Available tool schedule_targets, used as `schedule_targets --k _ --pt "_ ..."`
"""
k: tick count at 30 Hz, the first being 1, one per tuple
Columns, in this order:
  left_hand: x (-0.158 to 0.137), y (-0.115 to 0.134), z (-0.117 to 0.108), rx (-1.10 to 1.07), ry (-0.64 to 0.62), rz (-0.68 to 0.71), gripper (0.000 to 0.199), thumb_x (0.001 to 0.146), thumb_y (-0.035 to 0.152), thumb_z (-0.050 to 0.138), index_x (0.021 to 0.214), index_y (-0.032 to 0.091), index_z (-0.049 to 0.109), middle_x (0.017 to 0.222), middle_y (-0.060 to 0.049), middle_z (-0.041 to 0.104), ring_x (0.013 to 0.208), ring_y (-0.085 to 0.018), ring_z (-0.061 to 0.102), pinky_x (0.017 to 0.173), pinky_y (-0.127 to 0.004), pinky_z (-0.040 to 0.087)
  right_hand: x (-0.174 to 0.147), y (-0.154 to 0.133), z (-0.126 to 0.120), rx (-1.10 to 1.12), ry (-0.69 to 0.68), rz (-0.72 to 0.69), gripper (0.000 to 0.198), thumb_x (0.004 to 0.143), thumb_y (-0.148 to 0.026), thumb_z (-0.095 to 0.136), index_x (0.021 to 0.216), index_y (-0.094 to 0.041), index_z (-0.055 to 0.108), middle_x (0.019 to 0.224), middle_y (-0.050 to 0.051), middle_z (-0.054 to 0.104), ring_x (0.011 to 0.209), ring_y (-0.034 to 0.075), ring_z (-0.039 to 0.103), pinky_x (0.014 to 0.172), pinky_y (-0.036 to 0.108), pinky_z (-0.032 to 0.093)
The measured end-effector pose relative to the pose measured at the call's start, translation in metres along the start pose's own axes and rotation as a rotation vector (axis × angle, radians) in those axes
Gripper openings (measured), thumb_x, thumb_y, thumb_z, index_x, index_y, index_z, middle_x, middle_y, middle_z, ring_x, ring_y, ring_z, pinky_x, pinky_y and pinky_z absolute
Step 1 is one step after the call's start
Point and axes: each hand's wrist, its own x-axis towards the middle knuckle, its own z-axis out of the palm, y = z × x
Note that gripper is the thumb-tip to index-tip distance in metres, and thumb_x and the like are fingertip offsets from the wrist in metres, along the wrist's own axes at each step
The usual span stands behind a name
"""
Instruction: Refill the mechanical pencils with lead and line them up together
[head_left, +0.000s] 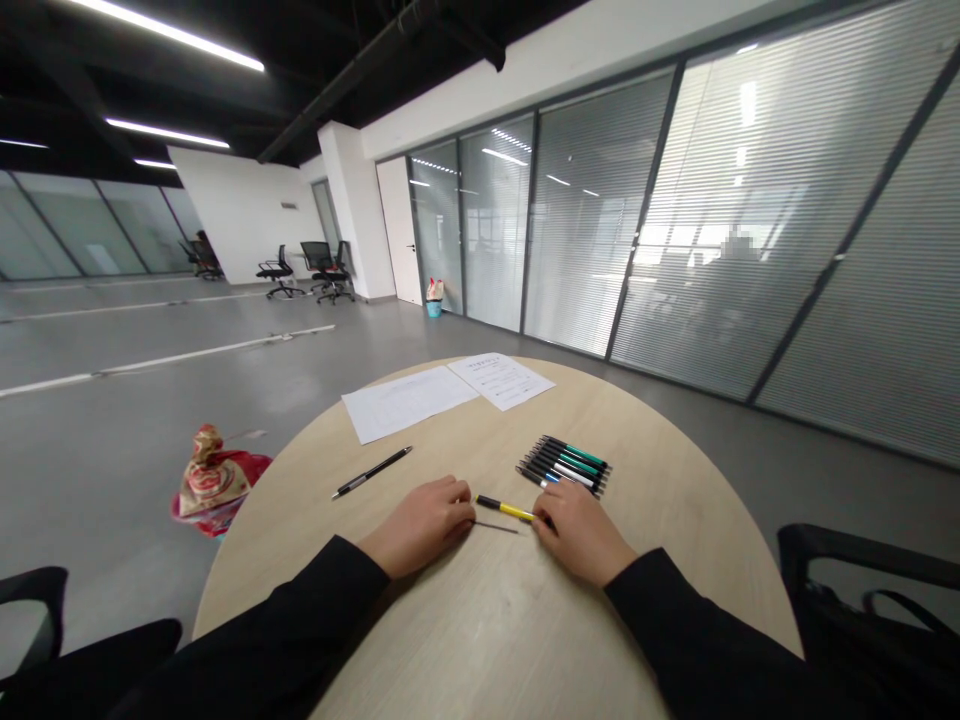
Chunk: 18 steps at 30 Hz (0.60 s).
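My right hand [581, 528] is closed on the rear end of a yellow pen [516, 511], whose black end points left toward my other hand. From the closed fingers of my left hand [426, 520] a thin dark rod [496, 526], like a pen refill, sticks out to the right, just below the yellow pen. Just beyond my right hand lies a row of several pens [566, 462] side by side, black with green, white and blue parts. A black pen [373, 473] with a silver part lies alone to the left of my left hand.
Two printed sheets, a left one [409, 402] and a right one [504, 381], lie at the far side of the round wooden table [480, 650]. Chairs stand at both near sides, including a black one [862, 600]. A bag-lined bin [217, 485] is on the floor at left.
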Motion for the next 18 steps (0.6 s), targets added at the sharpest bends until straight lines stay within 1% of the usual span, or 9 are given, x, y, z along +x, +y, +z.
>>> schedule_targets --k 6,12,18 --pt "0.002 0.002 0.005 0.056 0.005 0.019 0.024 0.099 0.018 0.048 0.078 0.018 0.059 0.084 -0.005 0.059 0.075 -0.017 0.052 0.066 -0.029 0.041 0.0 0.001 0.004 0.015 0.027 0.009 0.01 0.09 -0.02 0.059 0.083 -0.017 0.066 0.09 0.007 0.065 0.092 0.021 0.056 0.084 0.032 0.039" --pt "0.001 0.004 0.01 0.153 -0.003 0.039 0.023 0.099 0.015 0.046 0.08 0.018 0.057 0.086 -0.007 0.058 0.075 -0.02 0.051 0.068 -0.033 0.043 -0.001 0.002 0.005 0.037 0.043 -0.002 0.01 0.089 -0.018 0.059 0.082 -0.017 0.066 0.09 0.007 0.065 0.091 0.022 0.057 0.082 0.032 0.04" --pt "0.0 0.002 0.0 0.109 0.003 0.008 0.017 0.095 0.011 0.046 0.083 0.018 0.055 0.089 -0.008 0.059 0.077 -0.02 0.051 0.07 -0.033 0.043 0.0 0.004 0.006 0.064 0.056 0.005 0.01 0.089 -0.017 0.058 0.081 -0.018 0.065 0.088 0.006 0.065 0.091 0.021 0.057 0.082 0.032 0.041"
